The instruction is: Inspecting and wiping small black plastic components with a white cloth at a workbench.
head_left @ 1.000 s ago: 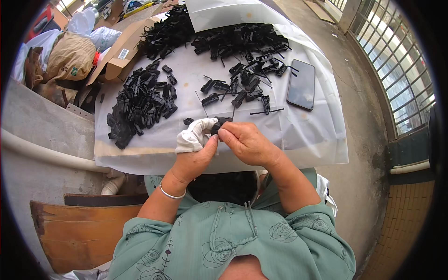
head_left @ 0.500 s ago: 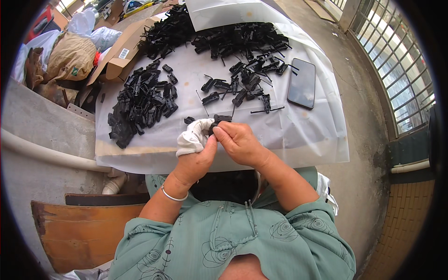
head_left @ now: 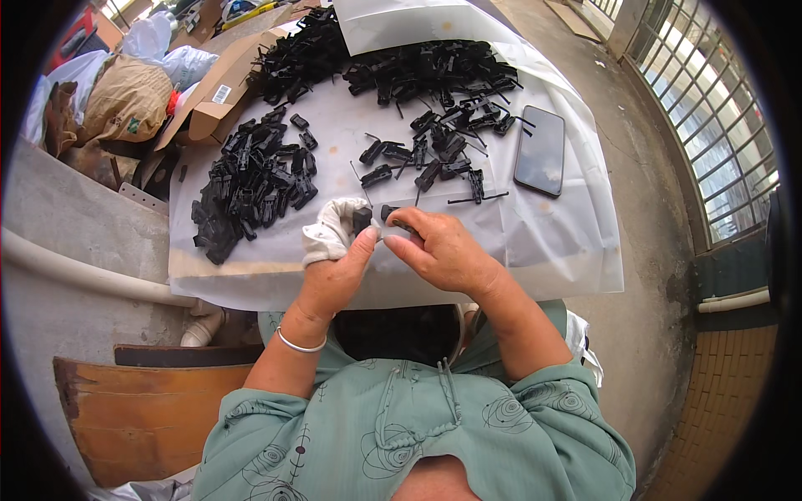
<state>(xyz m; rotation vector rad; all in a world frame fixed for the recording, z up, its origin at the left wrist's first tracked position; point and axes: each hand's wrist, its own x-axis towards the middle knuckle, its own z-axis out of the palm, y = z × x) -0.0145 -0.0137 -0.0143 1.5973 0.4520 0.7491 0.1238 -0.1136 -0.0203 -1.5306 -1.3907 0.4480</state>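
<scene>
My left hand (head_left: 338,265), its fingers covered by white cloth (head_left: 327,235), grips a small black plastic part (head_left: 362,220) between thumb and covered fingers. Just to its right, my right hand (head_left: 447,250) is curled, thumb close to the bent forefinger. Something dark shows between them, too hidden to name. Another black plastic piece (head_left: 388,212) appears right beyond the right fingertips; whether they touch it I cannot tell. Farther on lie loose black plastic parts (head_left: 428,174), some with thin rods sticking out.
White sheeting (head_left: 334,179) covers the table. A pile of black parts (head_left: 263,179) lies left, and larger heaps (head_left: 434,67) at the back. A black phone (head_left: 540,150) rests at the right. An open cardboard box (head_left: 209,108) and bags (head_left: 129,96) stand at the far left.
My hands have come apart slightly, the left moving left with the black plastic part, which now shows more clearly. The right hand has turned a little, its thumb away from the part.
</scene>
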